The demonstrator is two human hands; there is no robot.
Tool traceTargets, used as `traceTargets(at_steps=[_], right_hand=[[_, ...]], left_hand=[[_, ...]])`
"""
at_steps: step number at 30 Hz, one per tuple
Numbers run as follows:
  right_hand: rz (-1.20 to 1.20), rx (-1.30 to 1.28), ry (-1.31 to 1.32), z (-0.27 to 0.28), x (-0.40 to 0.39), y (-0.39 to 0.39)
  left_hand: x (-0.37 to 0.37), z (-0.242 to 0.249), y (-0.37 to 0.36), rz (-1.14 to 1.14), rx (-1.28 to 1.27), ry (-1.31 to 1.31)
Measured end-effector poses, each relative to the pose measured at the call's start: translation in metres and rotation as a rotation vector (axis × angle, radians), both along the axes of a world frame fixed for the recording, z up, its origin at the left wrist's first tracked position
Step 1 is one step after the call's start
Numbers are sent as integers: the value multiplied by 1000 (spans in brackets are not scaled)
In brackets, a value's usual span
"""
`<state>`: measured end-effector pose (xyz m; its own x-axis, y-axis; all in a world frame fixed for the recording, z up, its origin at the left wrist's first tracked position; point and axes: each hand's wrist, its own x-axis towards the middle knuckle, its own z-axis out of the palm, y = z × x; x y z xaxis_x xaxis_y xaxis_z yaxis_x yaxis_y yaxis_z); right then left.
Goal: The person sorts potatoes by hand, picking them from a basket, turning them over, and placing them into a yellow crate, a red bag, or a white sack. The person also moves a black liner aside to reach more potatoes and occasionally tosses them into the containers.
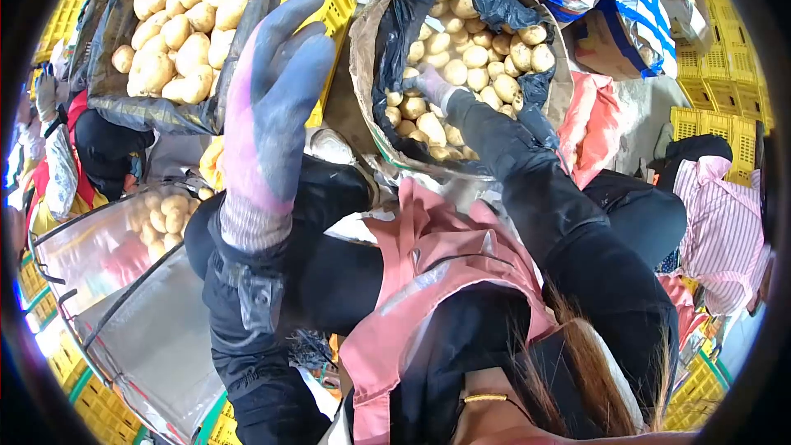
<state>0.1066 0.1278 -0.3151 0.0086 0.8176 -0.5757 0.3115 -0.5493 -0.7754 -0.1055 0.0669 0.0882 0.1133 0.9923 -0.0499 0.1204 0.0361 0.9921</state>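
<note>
My left hand [276,111], in a pink and blue-grey work glove with a knitted cuff, is raised with fingers stretched up and holds nothing. Behind it stands a dark-lined crate [156,118] heaped with pale potatoes [194,49]. My right hand [435,87], also gloved, reaches into a round basket [362,41] lined with black plastic. It lies among the potatoes [476,56] at the basket's left side. Its fingers are small and blurred, and whether they grip a potato does not show.
At lower left is a clear-sided container [91,239] with potatoes at its far end. Yellow plastic crates [713,45] are stacked around the edges. Taped cardboard boxes [610,41] stand beyond the basket. A person in a striped shirt [717,222] is at right, another person [107,148] at left.
</note>
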Motion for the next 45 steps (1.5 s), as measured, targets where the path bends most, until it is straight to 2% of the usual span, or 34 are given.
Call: traceTargets(at_steps=[2, 4, 5, 8, 10, 12, 13, 14, 15, 16, 18, 19, 20, 21, 22, 24, 25, 26, 27, 28, 29, 30, 32, 34, 35, 36, 37, 38, 39, 40, 41, 42, 44, 45], right_hand=[[80, -60, 120, 9, 8, 5], [-120, -264, 391, 88, 14, -13], [-177, -172, 525, 131, 17, -27], [184, -18, 657, 202, 27, -23], [360, -45, 764, 284, 25, -34], [290, 68, 841, 298, 25, -24], [203, 132, 793, 271, 27, -5], [118, 245, 515, 251, 26, 6], [58, 422, 327, 192, 30, 15], [292, 284, -325, 137, 35, 27], [599, 352, -357, 49, 34, 10], [741, 399, -358, 15, 31, 0], [747, 346, -489, 36, 18, -16], [759, 287, -617, 58, 5, -33], [704, 35, -609, 37, -7, -34], [672, 38, -683, 22, -18, -34], [684, 64, -672, 16, -15, -33], [711, 41, -579, 34, -10, -29], [664, 119, -516, 31, -4, -31], [612, 200, -457, 29, 6, -30], [605, 202, -102, 3, 20, -26], [394, 130, 308, 79, 23, -41], [20, -302, 607, 122, 43, -55], [-138, -665, 968, 161, 73, -67], [-135, -574, 1087, 179, 83, -80], [-133, -523, 1196, 196, 92, -93], [-203, -434, 1195, 228, 93, -108], [-270, -342, 1194, 263, 91, -122], [-318, -318, 1240, 295, 91, -132], [-365, -303, 1288, 312, 94, -141], [-215, -209, 1488, 305, 107, -152], [-215, -212, 1489, 305, 116, -159], [-21, 106, 1040, 302, 123, -172], [-51, 282, 746, 326, 111, -176]], left_hand=[[9, -3, -1, -3, -55, -76], [15, -13, -5, -53, -40, -20], [16, -20, -6, -81, -61, 30], [19, -47, -8, -176, 371, 467], [28, -50, -9, -179, 262, 396], [34, -41, -12, -191, 154, 325], [34, -32, -11, -134, 22, 43], [35, -25, -7, -78, -106, -238], [33, -31, -5, -58, -221, -504], [24, -36, 1, -121, -377, -634], [27, -28, 3, -8, -432, -709], [27, -29, 5, 58, -445, -726], [29, -29, 6, 102, -409, -749], [24, -32, 8, 23, -382, -752], [18, -33, 9, -58, -358, -755], [14, -29, 14, -16, -326, -671], [9, -38, 17, -48, 119, -101], [6, -43, 17, -81, 548, 474], [10, -39, 20, -105, 178, -71], [14, -34, 24, 37, -154, -641], [15, -29, 22, 31, -151, -565], [16, -27, 18, 23, -157, -492], [17, -30, 17, -15, -181, -515], [14, -46, 17, -33, -278, -580], [16, -52, 8, -121, -112, -395], [20, -53, 4, -189, -84, -270], [25, -54, 0, -256, -49, -147], [30, -58, -7, -282, -285, -412], [36, -51, -20, -400, -83, -125], [48, -57, -24, -198, -660, -385], [55, -72, -35, -375, -270, -189], [63, -74, -49, -532, 123, 10], [90, -71, -79, -411, -568, -286], [100, -75, -88, -457, -560, -339]])
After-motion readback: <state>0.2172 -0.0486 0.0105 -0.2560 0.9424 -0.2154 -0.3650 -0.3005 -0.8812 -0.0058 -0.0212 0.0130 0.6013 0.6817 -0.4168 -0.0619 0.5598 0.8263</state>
